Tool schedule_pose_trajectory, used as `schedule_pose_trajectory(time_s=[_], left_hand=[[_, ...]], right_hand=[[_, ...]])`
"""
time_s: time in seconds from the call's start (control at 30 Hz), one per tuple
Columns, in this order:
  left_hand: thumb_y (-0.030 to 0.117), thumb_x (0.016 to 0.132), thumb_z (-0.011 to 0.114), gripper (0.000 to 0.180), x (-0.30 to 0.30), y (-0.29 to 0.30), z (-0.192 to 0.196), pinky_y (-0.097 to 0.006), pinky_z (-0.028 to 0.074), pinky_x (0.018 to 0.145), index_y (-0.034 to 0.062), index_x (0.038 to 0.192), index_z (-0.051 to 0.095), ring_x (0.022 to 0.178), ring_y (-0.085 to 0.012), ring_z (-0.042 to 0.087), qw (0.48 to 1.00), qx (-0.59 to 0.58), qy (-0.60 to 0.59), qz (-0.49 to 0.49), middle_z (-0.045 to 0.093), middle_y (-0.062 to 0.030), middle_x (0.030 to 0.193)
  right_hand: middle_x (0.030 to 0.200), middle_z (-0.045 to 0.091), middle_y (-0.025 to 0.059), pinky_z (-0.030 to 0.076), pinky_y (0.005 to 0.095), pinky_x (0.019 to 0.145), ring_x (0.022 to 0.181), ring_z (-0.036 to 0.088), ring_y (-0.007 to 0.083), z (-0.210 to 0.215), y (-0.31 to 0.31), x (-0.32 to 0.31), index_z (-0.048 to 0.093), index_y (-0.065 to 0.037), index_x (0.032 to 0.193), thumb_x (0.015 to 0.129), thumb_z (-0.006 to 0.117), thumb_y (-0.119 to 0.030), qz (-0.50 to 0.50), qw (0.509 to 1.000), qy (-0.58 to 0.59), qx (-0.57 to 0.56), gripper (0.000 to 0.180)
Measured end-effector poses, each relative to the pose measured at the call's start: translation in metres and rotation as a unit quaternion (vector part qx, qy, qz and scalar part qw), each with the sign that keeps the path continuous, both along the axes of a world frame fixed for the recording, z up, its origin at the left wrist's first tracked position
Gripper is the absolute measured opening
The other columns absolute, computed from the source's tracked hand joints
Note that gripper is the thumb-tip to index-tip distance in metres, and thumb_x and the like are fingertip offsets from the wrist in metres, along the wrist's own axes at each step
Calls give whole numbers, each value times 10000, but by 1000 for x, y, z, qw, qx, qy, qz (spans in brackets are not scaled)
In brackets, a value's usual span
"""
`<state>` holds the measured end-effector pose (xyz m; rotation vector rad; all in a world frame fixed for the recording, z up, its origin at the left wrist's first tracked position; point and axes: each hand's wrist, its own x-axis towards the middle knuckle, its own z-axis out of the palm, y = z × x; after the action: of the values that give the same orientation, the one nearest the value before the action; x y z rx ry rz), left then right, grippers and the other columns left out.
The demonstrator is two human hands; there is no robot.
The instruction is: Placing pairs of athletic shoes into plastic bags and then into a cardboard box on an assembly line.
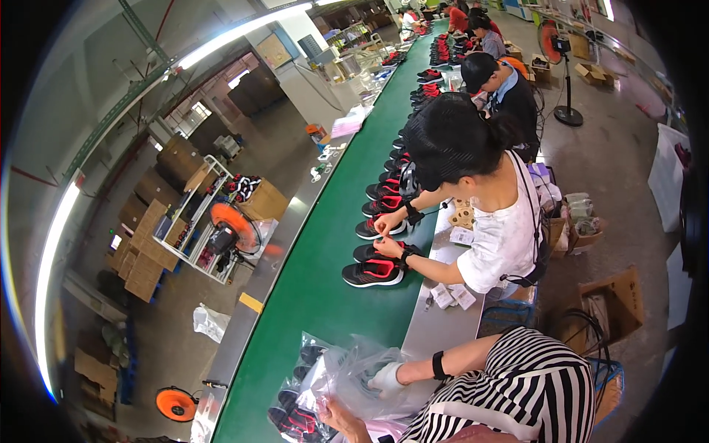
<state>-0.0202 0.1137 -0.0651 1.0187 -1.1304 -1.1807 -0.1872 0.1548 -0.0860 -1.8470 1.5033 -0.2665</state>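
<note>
My right hand (385, 379), in a white glove, grips a clear plastic bag (356, 369) over the near end of the green conveyor belt (295, 310); crumpled film partly veils its fingers. A black strap circles that wrist. Lower down, my bare left hand (344, 421) pinches the same bag near its bottom edge. Left of the bag lie several black and red sneakers (292, 421), some under clear film. The bag's contents are blurred by the film.
Beside me a co-worker in a white top (502, 236) handles a pair of black and red sneakers (373, 272). More sneakers line the belt beyond, with other people seated along it. Paper packets (452, 296) lie on the metal ledge. A cardboard box (613, 306) and orange fans (176, 404) stand around.
</note>
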Motion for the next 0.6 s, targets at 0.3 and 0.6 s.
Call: schedule_pose_trajectory(time_s=[0.3,0.6], left_hand=[[101,824,579,104,-26,51,13,-267,455,623,-1,830,556,711,-139,549,990,133,41,13,565,-38,757],[156,858,586,163,-31,65,4,-252,390,579,-7,868,577,649,-100,467,978,101,-21,-184,551,-14,744]], right_hand=[[999,633,149,474,417,786,915,605,324,-9,16,-5,616,-89,1044,697,587,-273,51,998,8,-25,394],[930,638,164,470,419,761,859,605,328,-25,24,-9,667,-49,882,712,598,-266,64,986,-4,-151,283]])
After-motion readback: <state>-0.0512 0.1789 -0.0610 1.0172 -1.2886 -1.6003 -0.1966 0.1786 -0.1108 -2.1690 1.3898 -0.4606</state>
